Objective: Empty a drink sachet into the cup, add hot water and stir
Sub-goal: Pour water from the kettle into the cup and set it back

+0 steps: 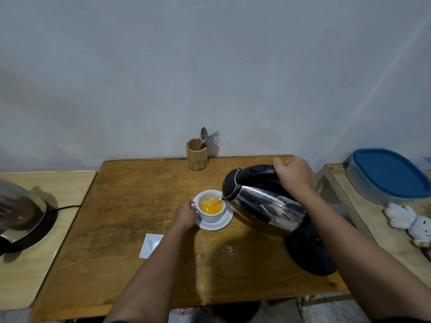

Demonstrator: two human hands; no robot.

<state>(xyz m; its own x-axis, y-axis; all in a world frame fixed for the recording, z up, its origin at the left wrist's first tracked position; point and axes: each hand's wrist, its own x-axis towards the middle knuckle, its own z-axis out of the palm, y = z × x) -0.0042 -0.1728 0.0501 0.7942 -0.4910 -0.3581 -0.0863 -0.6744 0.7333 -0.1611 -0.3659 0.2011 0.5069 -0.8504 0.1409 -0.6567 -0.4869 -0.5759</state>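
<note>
A white cup stands on a white saucer in the middle of the wooden table. It holds orange liquid. My left hand grips the cup's handle. My right hand holds the black handle of a steel kettle, tilted with its spout over the cup; a thin stream of water runs in. The white sachet lies flat on the table to the left of my left forearm.
A wooden holder with a spoon and a fork stands at the table's back edge. The black kettle base sits front right. A second appliance rests on the left side table; a blue-lidded container and soft toy are right.
</note>
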